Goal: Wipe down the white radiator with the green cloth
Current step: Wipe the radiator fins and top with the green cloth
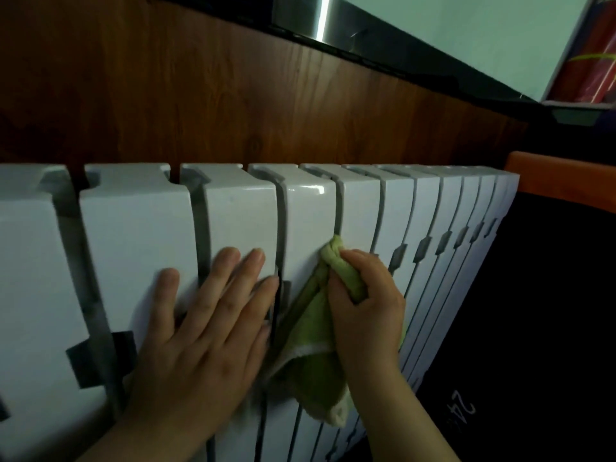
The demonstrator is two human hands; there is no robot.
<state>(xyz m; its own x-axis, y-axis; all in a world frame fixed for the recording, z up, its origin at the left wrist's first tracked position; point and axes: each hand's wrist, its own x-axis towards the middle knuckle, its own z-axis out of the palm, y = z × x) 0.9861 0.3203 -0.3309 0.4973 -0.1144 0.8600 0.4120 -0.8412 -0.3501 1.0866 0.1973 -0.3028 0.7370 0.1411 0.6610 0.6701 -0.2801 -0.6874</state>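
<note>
Green cloth [313, 371] sits approx. frame centre, bunched and pressed vs. front of white radiator [133, 235], at the slot btw two sections. Upper tip of cloth pokes out at 12 o'clock from the fist, right at that slot; the rest hangs toward 6 o'clock, w/ a pale stripe across it and a pale corner at the bottom. R hand [366, 305] grips the cloth: fingers curled round the upper bunch, back of hand to camera, forearm leaving frame at 5 o'clock. L hand [203, 338] at 9 o'clock of cloth, not gripping anything: laid flat on radiator face, fingers [230, 261] straight and spread, pointing approx. 1 o'clock, spanning two sections. Its near edge is just beside cloth's left edge; contact cannot be told. Radiator: row of glossy vertical sections, grey slots btw them, running from 9 o'clock edge of frame to approx. 3 o'clock; small highlight on top of the section at 12 o'clock of cloth. Behind it at 12 o'clock: brown wood-grain panel [200, 95]. Above that, 12–1 o'clock: dark ledge w/ shiny metal strip [316, 18]. Far 2 o'clock corner: red item [593, 45] in pale frame, not identifiable. At radiator's 3 o'clock end: orange edge [566, 175]; below it a dark surface [550, 311] w/ pale handwritten marks at 4–5 o'clock, unreadable.
</note>
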